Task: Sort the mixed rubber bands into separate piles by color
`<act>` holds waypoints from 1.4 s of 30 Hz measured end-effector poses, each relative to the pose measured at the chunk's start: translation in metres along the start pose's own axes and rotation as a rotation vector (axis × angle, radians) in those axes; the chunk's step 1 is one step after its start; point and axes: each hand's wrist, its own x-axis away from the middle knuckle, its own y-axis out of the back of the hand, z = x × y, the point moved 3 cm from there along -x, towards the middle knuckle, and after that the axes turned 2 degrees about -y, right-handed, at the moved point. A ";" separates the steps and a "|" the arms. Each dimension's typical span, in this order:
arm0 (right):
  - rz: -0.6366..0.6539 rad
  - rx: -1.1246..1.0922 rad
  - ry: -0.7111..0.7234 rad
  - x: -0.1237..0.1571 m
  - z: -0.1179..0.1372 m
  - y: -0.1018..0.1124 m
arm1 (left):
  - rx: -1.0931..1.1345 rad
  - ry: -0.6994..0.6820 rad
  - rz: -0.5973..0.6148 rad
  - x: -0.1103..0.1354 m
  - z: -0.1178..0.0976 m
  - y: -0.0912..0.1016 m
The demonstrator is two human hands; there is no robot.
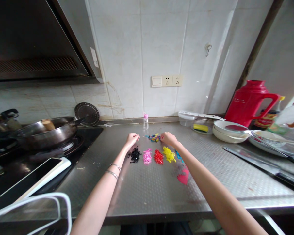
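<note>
Between the two hands in the head view: a mixed-colour pile of small bands (pixel 154 138) on the metal counter (pixel 147 192). Right hand (pixel 168 138) is at the pile's right edge, back of hand up, fingers curled down; fingertips hidden, can't tell if they pinch a band. Left hand (pixel 132 139) is off the pile's left side, a gap between; thumb and fingers drawn in close together, too small to tell if anything is in them. Two bracelets (pixel 112 174) on the left forearm.

Sorted piles sit in a row on the near side of the hands. Black pile (pixel 135 155) just below the left hand, then going right: pink pile (pixel 147 156), red pile (pixel 158 157), yellow pile (pixel 169 154) just below the right hand, blue pile (pixel 179 156) partly behind the right forearm. Pink-red heart shape (pixel 183 177) nearer the body than the blue pile, right beside the same forearm.

Beyond the hands, near the wall: small clear bottle with a pink cap (pixel 146 121).

Well left of the left hand: steel pan (pixel 49 133) on the stove, white-edged device with a dark screen (pixel 31 181) nearer the body. Well right of the right hand: yellow sponge (pixel 200 128), stacked bowls (pixel 230 132), red thermos (pixel 247 104), long knife (pixel 259 166).
</note>
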 end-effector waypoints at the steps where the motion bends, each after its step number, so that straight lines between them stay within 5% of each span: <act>1: 0.002 -0.006 -0.005 0.000 0.000 0.000 | -0.005 0.000 -0.001 0.000 0.000 0.000; 12: -0.061 -0.186 0.044 0.016 -0.054 0.025 | 0.019 0.000 0.002 0.001 -0.005 0.001; 19: 0.299 -0.223 0.083 0.050 -0.076 0.040 | 0.019 -0.022 0.007 0.001 0.000 -0.001; 25: 0.388 -0.201 0.064 0.057 -0.075 0.043 | 0.006 -0.011 0.012 0.002 0.000 -0.001; 31: 0.189 -0.277 0.090 0.041 -0.075 0.042 | -0.003 -0.013 0.014 0.001 0.000 -0.004; 42: -0.129 -0.232 -0.059 0.027 -0.095 -0.009 | -0.044 -0.081 0.065 0.000 0.002 -0.017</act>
